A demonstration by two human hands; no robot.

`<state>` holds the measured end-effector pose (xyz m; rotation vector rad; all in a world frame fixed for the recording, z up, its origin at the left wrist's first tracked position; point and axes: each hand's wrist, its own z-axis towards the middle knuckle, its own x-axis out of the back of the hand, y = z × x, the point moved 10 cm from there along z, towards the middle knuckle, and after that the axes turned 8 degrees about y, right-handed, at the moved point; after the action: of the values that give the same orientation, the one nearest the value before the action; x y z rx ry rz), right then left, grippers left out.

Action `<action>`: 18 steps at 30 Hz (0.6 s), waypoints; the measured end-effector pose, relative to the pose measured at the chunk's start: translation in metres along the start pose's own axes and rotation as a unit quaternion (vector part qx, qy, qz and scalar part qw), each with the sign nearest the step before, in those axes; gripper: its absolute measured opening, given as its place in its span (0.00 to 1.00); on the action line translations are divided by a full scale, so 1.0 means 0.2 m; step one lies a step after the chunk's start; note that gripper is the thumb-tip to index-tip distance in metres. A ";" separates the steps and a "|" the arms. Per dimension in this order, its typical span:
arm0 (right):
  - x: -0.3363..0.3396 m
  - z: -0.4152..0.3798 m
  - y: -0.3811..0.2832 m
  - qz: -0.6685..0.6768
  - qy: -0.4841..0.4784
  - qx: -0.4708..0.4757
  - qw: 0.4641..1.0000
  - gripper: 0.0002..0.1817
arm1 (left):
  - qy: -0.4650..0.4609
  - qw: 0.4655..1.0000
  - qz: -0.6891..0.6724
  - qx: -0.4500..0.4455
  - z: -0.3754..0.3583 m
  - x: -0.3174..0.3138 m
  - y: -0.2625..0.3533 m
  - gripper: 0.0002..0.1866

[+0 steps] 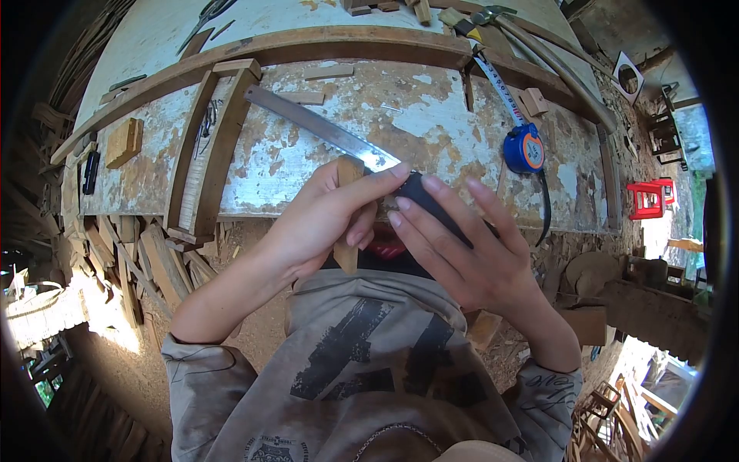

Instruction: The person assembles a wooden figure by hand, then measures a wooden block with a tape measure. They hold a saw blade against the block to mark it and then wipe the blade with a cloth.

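Observation:
A try square with a long metal blade [315, 125] and a dark handle [443, 202] lies slanted in front of my chest, over the bench's near edge. My left hand [327, 212] is closed round a short wooden piece [346, 258] and its thumb reaches onto the base of the blade. The fingers of my right hand [469, 246] are bent over the dark handle and hold it. The wooden piece stands near where blade and handle meet; fingers hide part of it.
On the worn bench [269, 173] lie a blue tape measure [524, 148] with its tape out, a hammer [554, 65], a wood block [124, 143], a narrow wooden tray [219, 154] with small metal items, and a black marker [91, 171]. Wood scraps [162, 262] lie below at left.

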<state>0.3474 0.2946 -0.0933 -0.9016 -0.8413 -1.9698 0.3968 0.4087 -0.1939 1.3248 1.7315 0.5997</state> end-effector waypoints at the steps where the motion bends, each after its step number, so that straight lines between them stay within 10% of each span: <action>1: 0.00 0.00 0.01 0.006 -0.001 -0.007 1.000 0.20 | -0.006 1.000 -0.003 0.005 0.00 0.00 0.00 0.16; 10: -0.04 -0.03 0.01 0.043 -0.007 0.012 0.999 0.23 | -0.008 1.000 0.025 -0.017 0.02 -0.01 0.01 0.18; 18: 0.06 -0.08 0.27 0.362 0.129 -0.278 0.881 0.24 | 0.014 0.979 0.113 -0.167 -0.02 -0.02 0.11 0.12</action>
<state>0.3825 0.2521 -0.0793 -1.0391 0.2425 -1.5912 0.4055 0.4130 -0.1734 1.2812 1.4322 0.9953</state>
